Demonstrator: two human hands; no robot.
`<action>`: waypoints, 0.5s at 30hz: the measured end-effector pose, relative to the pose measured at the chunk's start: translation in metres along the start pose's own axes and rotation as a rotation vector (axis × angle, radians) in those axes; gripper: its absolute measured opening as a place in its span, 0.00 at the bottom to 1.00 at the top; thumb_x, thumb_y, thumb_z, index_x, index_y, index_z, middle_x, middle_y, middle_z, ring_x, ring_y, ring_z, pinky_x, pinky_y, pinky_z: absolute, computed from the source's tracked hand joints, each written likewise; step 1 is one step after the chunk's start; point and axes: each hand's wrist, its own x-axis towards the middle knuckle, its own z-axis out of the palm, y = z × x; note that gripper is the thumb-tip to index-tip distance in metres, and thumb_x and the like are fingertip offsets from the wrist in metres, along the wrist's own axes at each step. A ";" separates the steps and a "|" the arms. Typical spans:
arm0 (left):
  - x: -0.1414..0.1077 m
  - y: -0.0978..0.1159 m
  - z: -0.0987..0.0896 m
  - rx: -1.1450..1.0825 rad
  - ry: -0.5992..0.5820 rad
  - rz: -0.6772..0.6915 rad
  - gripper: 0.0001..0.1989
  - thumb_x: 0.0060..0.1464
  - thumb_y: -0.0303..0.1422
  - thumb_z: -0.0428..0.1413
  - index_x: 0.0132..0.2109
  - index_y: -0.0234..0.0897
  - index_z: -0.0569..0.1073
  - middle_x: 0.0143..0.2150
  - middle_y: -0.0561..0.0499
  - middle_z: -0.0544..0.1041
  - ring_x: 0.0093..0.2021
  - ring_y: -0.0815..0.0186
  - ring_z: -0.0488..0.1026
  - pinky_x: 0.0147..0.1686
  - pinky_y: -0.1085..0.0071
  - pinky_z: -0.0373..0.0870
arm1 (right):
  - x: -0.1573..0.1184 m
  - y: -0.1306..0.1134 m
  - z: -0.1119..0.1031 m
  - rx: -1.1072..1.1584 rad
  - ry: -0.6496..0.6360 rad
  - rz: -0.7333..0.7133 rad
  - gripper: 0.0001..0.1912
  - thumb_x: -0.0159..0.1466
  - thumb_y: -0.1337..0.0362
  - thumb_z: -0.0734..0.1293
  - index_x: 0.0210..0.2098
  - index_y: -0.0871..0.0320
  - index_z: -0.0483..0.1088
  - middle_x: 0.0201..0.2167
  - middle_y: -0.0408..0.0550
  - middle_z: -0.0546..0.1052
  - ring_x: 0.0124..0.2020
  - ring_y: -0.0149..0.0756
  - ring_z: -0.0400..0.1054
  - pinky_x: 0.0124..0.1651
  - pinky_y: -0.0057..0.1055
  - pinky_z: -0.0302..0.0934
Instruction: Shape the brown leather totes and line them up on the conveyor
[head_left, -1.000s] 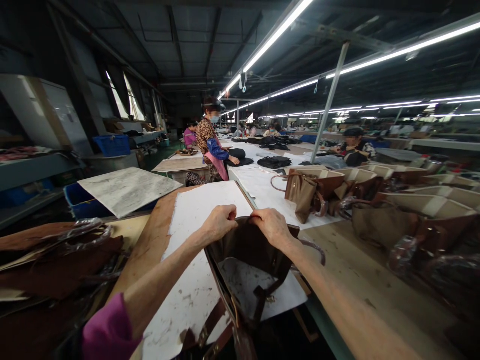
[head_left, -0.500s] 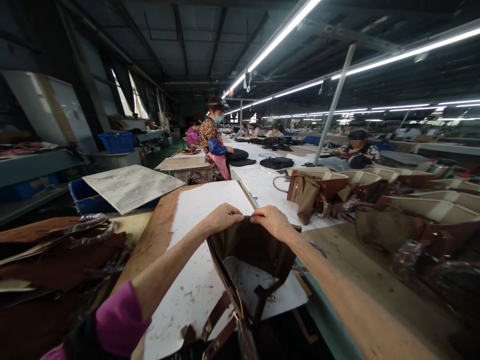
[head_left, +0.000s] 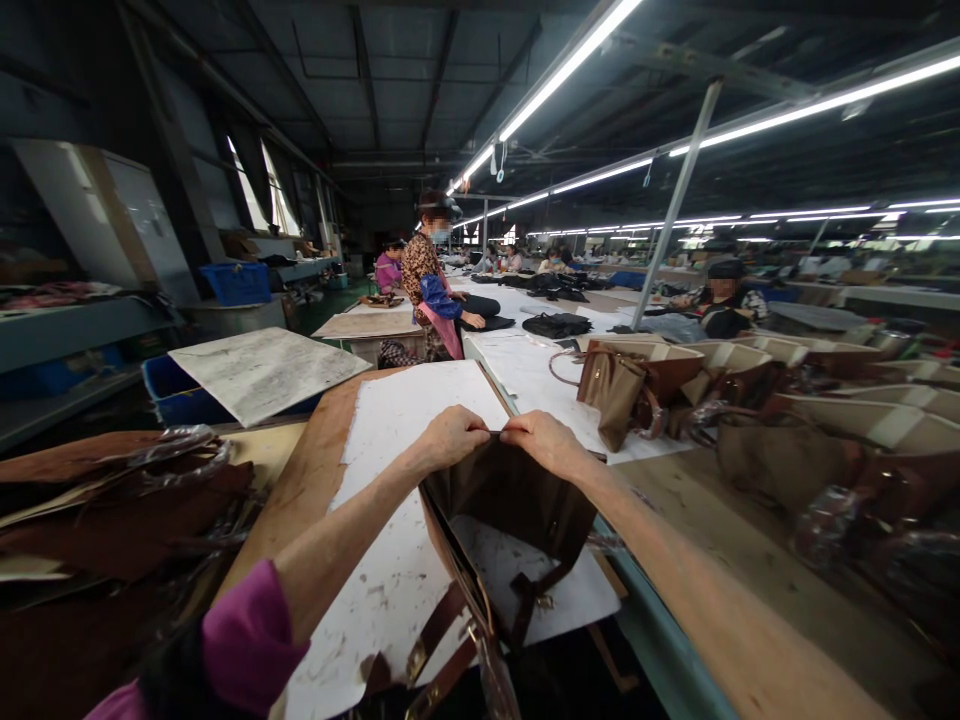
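Between my arms is a dark brown handbag [head_left: 517, 495], tilted on the table edge with its straps [head_left: 442, 640] and metal fittings hanging toward me. My left hand [head_left: 456, 436] pinches the bag's far edge between thumb and fingers. Close beside it, my right hand [head_left: 541, 440] pinches the same edge, the two thumbs almost meeting. White paper [head_left: 397, 520] with dark scuffs lies under the bag on the brown board [head_left: 289, 490]. The bag's lower part near my body is dark and hard to make out.
Several brown bags [head_left: 611, 390] with cream linings stand in rows at the right. Brown leather pieces [head_left: 112, 510] are piled at the left. A pale board [head_left: 262, 370] rests on a blue bin [head_left: 161, 395]. A co-worker [head_left: 431, 280] stands at the far table beside black pieces.
Both hands keep their pinch on the bag's edge, nearly still. The view has shifted slightly. The co-worker's hand has moved forward over the black pieces.
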 end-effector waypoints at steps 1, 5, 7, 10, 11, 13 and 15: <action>0.001 0.000 0.000 0.010 0.005 0.003 0.13 0.44 0.34 0.46 0.27 0.32 0.74 0.23 0.53 0.72 0.25 0.69 0.65 0.25 0.76 0.57 | 0.000 -0.002 0.000 -0.023 -0.001 -0.010 0.13 0.57 0.58 0.58 0.34 0.51 0.72 0.32 0.41 0.74 0.35 0.35 0.65 0.31 0.27 0.50; 0.002 0.000 0.000 0.041 0.014 0.032 0.13 0.44 0.32 0.46 0.29 0.34 0.75 0.25 0.53 0.74 0.27 0.69 0.66 0.27 0.76 0.59 | -0.002 -0.013 0.005 -0.160 -0.019 -0.032 0.15 0.60 0.61 0.54 0.40 0.51 0.69 0.38 0.46 0.74 0.40 0.39 0.65 0.34 0.29 0.52; 0.002 0.002 0.000 0.069 0.024 0.040 0.13 0.44 0.31 0.46 0.30 0.34 0.75 0.25 0.52 0.74 0.28 0.69 0.67 0.27 0.76 0.59 | -0.003 -0.017 0.010 -0.248 0.016 -0.034 0.16 0.62 0.61 0.52 0.39 0.52 0.68 0.36 0.49 0.74 0.39 0.40 0.66 0.35 0.31 0.52; 0.001 0.004 0.000 0.115 0.039 0.055 0.13 0.45 0.31 0.46 0.30 0.34 0.75 0.26 0.52 0.75 0.28 0.69 0.67 0.28 0.76 0.59 | -0.006 -0.020 0.016 -0.343 0.096 -0.011 0.17 0.63 0.61 0.50 0.38 0.54 0.68 0.33 0.51 0.74 0.38 0.42 0.67 0.35 0.32 0.53; 0.000 0.005 0.000 0.128 0.045 0.064 0.13 0.45 0.31 0.46 0.30 0.34 0.75 0.26 0.51 0.75 0.28 0.69 0.67 0.29 0.76 0.59 | -0.007 -0.020 0.017 -0.358 0.111 -0.006 0.17 0.63 0.60 0.50 0.37 0.54 0.68 0.33 0.51 0.74 0.38 0.42 0.67 0.35 0.32 0.53; -0.001 0.007 0.000 0.141 0.054 0.083 0.13 0.46 0.31 0.46 0.30 0.34 0.75 0.27 0.51 0.75 0.29 0.68 0.67 0.31 0.75 0.60 | -0.009 -0.020 0.017 -0.375 0.117 0.000 0.16 0.63 0.61 0.50 0.37 0.54 0.68 0.32 0.51 0.74 0.38 0.42 0.67 0.35 0.32 0.53; -0.003 0.010 -0.001 0.127 0.050 0.095 0.13 0.47 0.33 0.46 0.30 0.35 0.75 0.28 0.51 0.75 0.30 0.68 0.68 0.31 0.75 0.60 | -0.012 -0.019 0.015 -0.380 0.107 0.008 0.16 0.63 0.62 0.51 0.37 0.54 0.68 0.32 0.51 0.75 0.37 0.41 0.67 0.35 0.32 0.54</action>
